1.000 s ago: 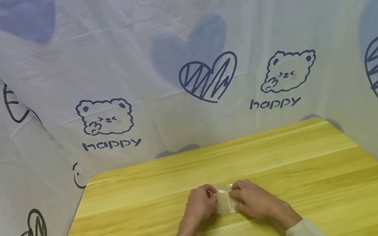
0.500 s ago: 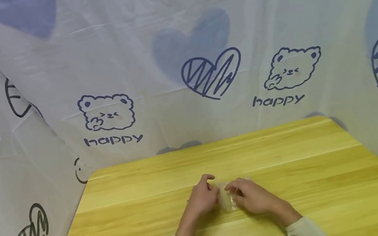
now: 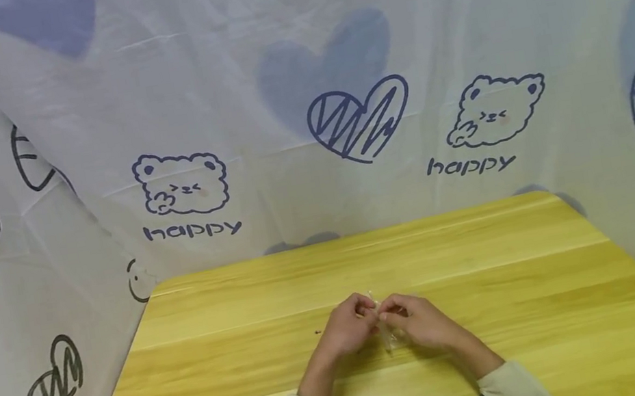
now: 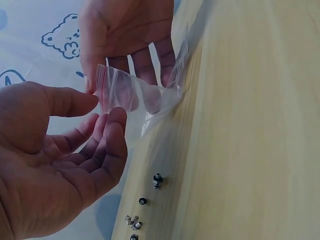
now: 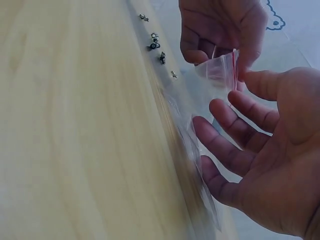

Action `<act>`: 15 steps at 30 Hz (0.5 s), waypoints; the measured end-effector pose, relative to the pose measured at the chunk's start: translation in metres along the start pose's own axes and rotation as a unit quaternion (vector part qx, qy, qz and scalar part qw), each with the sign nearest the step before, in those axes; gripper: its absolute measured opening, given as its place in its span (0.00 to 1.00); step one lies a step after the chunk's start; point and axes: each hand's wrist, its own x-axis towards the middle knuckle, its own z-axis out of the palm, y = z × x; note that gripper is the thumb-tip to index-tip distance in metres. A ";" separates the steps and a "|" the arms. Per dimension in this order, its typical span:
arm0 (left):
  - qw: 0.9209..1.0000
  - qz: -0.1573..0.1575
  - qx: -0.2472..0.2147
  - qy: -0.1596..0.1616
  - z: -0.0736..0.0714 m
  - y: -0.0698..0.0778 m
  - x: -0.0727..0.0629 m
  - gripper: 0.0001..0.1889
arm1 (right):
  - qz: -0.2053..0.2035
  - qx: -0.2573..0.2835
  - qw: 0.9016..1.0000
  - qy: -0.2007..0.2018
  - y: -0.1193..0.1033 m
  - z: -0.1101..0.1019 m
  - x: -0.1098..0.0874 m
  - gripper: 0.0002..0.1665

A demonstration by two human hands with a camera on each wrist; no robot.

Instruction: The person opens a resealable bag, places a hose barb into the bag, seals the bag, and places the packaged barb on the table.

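A clear zip-lock bag (image 4: 132,95) with a red line along its seal is held between both hands, its body slanting down toward the table. My left hand (image 3: 347,326) pinches one part of the seal edge between thumb and fingers, the other fingers loosely curled. Close by, my right hand (image 3: 421,321) grips the same edge with thumb and index finger; its remaining fingers spread along the bag in the right wrist view. The hands nearly meet at the bag's mouth. Small dark and silvery screw-like metal parts (image 4: 157,180) lie on the table beside the left hand.
The yellow wood-grain table (image 3: 246,375) stretches around both hands. Several more small metal pieces (image 5: 154,45) lie scattered in the right wrist view. A pale curtain (image 3: 279,190) printed with hearts and bears hangs behind the table and at its sides.
The bag lay flatter between the hands and now stands more upright and edge-on. Both hands have come closer together at its mouth; the left index finger, raised half a second ago, now bends onto it.
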 end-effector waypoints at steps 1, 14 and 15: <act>1.000 0.001 0.002 -0.001 0.001 0.000 0.000 0.09 | 0.001 0.001 1.000 0.000 0.000 0.000 -0.001 0.11; 1.000 0.012 0.027 0.005 0.004 -0.001 0.000 0.12 | 0.018 0.064 0.998 -0.016 0.004 0.005 0.000 0.12; 1.000 0.011 0.023 0.008 0.003 -0.001 0.000 0.12 | 0.025 0.076 0.997 -0.015 0.004 0.005 0.001 0.12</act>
